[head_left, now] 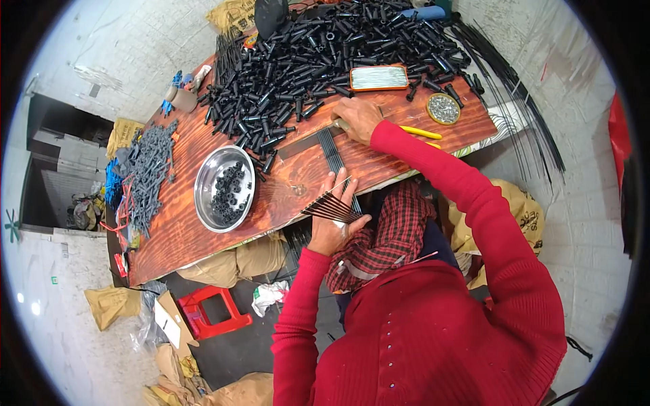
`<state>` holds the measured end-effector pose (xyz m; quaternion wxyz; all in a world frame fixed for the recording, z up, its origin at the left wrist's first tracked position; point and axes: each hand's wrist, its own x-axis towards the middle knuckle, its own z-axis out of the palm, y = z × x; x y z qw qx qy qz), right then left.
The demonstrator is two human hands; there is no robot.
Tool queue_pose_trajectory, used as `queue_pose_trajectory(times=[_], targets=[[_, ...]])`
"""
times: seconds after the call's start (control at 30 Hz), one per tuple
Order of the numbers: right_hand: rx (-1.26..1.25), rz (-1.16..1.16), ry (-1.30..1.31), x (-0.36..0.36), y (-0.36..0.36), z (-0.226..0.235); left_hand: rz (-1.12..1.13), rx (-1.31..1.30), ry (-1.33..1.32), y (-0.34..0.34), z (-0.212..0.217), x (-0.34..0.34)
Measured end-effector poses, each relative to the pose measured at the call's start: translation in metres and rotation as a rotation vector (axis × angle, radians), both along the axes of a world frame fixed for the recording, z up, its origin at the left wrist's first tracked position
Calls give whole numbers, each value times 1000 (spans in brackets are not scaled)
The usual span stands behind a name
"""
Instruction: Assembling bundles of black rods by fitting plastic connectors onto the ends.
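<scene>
My left hand [330, 233], at the table's front edge, holds a fan of thin black rods [333, 207] across its palm. More black rods [332, 151] lie side by side on the wood, running from the left fingers up to my right hand [359, 119]. The curled right fingers close at the rods' far ends around a small pale piece, mostly hidden, whose kind I cannot make out. Under these rods a flat dark strip [298, 145] crosses the tabletop. Yellow-handled pliers [423, 132] lie just right of the right hand, partly behind the sleeve.
A heap of black tubular parts [298, 68] covers the table's far side. Near it are an orange-rimmed tray of thin pins [379, 78] and a round tin of small metal pieces [443, 108]. A steel bowl [203, 213] holds small black parts; grey pieces [147, 177] lie left.
</scene>
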<state>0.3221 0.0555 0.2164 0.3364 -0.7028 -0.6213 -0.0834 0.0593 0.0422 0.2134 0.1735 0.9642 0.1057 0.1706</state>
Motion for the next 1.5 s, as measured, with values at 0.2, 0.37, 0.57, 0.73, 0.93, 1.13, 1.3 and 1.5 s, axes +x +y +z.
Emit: queue_pose_trajectory(times=[0.2, 0.37, 0.57, 0.73, 0.93, 1.13, 1.3, 1.5], targets=[[-324, 658, 400, -34, -74, 52, -44, -25, -66, 4, 2, 2], [-405, 849, 501, -87, -119, 60, -38, -71, -90, 9, -3, 1], [-144, 715, 361, -106, -113, 49, -91, -77, -141, 17, -17, 1], [-199, 606, 401, -106, -118, 51, -104, -4, -133, 15, -6, 3], [-192, 659, 525, -102, -117, 44, -206, -42, 238, 23, 48, 0], [-114, 638, 506, -99, -121, 49, -336, 85, 245, 55, 58, 22], [-77, 650, 527, -100, -119, 58, -227, 168, 42, 92, 25, 55], [-72, 627, 481, -90, -124, 75, -92, 153, 41, 111, 12, 80]])
